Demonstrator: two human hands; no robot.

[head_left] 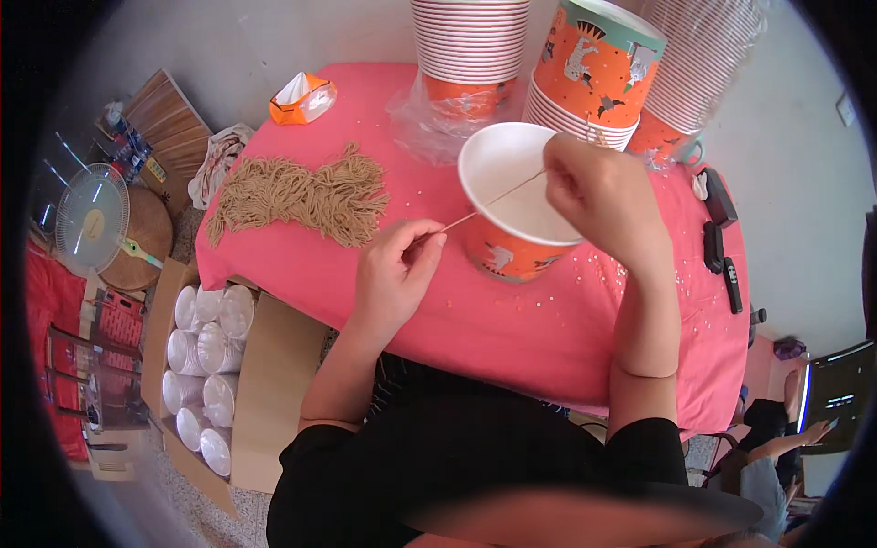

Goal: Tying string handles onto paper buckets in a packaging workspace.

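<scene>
A thin tan cord (507,194) runs taut between my hands, slanting across the mouth of a paper bucket (510,258). The bucket is orange with printed figures, white inside, and stands tilted slightly on the pink cloth. My left hand (399,269) pinches one end of the cord between thumb and fingers, just left of the bucket. Over the bucket's right rim, my right hand (603,196) is closed on the cord's other end; its fingertips are partly hidden. A bundle of tan cords (297,196) lies to the left on the table.
Behind the bucket rise stacked paper buckets (470,36), some in plastic wrap. A tissue pack (303,99) sits at the back left, small black objects (720,196) at the right edge. A carton of plastic lids (239,402) stands lower left. Another person (776,447) is at far right.
</scene>
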